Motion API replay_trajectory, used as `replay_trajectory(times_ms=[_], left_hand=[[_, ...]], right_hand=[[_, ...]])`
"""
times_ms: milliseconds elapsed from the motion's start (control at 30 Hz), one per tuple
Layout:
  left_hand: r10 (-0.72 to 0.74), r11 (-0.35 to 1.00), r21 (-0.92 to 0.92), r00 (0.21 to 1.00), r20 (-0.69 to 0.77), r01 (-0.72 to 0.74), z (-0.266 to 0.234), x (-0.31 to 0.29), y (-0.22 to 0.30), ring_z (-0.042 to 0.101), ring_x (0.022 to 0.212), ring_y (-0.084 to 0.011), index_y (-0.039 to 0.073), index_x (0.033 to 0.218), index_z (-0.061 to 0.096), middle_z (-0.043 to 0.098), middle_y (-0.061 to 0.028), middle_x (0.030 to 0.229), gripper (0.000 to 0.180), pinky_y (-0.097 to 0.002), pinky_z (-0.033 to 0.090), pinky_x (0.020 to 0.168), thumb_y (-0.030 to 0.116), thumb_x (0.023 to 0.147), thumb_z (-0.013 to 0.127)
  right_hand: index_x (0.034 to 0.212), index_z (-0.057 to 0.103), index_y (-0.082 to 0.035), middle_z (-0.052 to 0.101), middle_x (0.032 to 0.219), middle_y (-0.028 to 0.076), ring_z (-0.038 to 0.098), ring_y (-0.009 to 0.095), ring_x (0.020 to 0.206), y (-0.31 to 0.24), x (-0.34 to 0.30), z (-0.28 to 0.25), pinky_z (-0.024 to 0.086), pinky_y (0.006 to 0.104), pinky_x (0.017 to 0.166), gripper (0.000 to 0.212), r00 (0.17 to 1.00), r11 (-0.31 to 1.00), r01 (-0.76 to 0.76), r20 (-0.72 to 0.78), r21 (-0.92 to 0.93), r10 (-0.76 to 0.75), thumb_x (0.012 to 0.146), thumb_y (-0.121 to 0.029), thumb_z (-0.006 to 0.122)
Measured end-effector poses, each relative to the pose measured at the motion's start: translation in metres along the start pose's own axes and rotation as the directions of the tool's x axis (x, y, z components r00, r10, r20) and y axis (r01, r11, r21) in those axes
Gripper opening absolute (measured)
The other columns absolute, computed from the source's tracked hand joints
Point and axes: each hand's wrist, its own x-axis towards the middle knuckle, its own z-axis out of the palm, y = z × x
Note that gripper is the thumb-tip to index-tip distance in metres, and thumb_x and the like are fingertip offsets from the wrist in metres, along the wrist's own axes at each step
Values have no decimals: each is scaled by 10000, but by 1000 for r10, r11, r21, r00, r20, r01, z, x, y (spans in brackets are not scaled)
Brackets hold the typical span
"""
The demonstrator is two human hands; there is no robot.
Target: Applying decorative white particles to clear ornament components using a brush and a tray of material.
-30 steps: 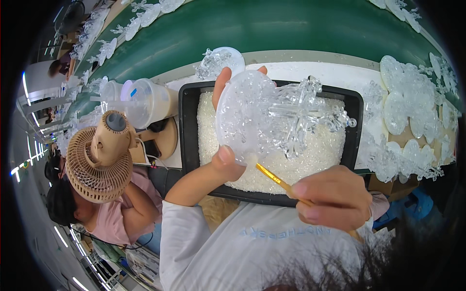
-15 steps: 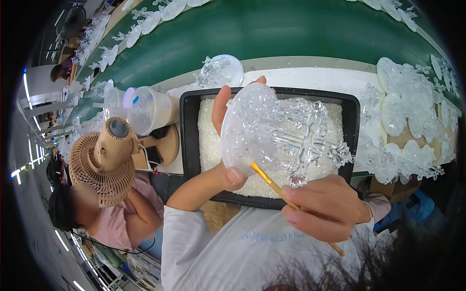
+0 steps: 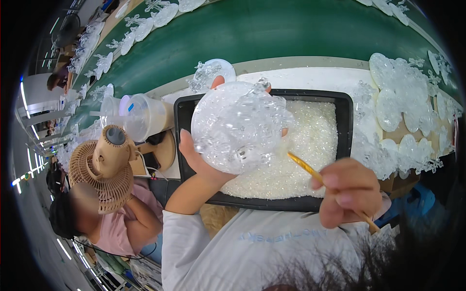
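My left hand is closed around a clear ornament on a round white base, held from below over the tray. The ornament's clear upright part is blurred and faces up, so its shape is hard to make out. A thin paintbrush with a yellow ferrule and wooden handle is pinched in my right hand. Its tip is apart from the ornament, to the right of it. Beneath both lies a black rectangular tray holding white sparkling granules.
Another clear ornament stands behind the tray. Many more pile up at right. Clear plastic tubs and a brown fan are at left, beside a person in pink. A green conveyor belt runs across the back.
The ornament has moved left and turned, so its cross-shaped part no longer points right. My right hand has drawn the brush away from the base, toward the right.
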Motion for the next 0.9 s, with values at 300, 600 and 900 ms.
replay_trajectory(times_ms=[300, 600, 900], left_hand=[[-55, 983, -158, 973, 223, 92, -10, 5, -5, 289, 1388, -500, 370, 1537, 258, 214, -257, 1574, 960, -730, 329, 1029, 726, 737, 653], [-9, 993, -112, 974, 225, 35, -13, 1, -12, 322, 1357, -514, 389, 1550, 201, 220, -280, 1564, 989, -717, 364, 1006, 771, 744, 629], [-42, 990, -121, 969, 244, 73, -15, 4, -9, 279, 1385, -522, 396, 1552, 172, 208, -279, 1569, 1029, -731, 332, 1029, 797, 722, 629]], right_hand=[[936, 584, 26, 640, 969, 224, 697, 267, 694, 3, 7, 13, 587, 325, 597, 200, 976, 970, -178, 93, -162, 195, 746, 73, 621], [868, 589, 47, 656, 894, 219, 698, 261, 661, 3, 6, 11, 591, 323, 589, 167, 987, 974, -148, 35, -171, 156, 714, 76, 646], [861, 586, 43, 666, 870, 223, 689, 274, 619, 5, 7, 5, 582, 331, 546, 193, 982, 974, -146, 92, -171, 163, 683, 64, 655]])
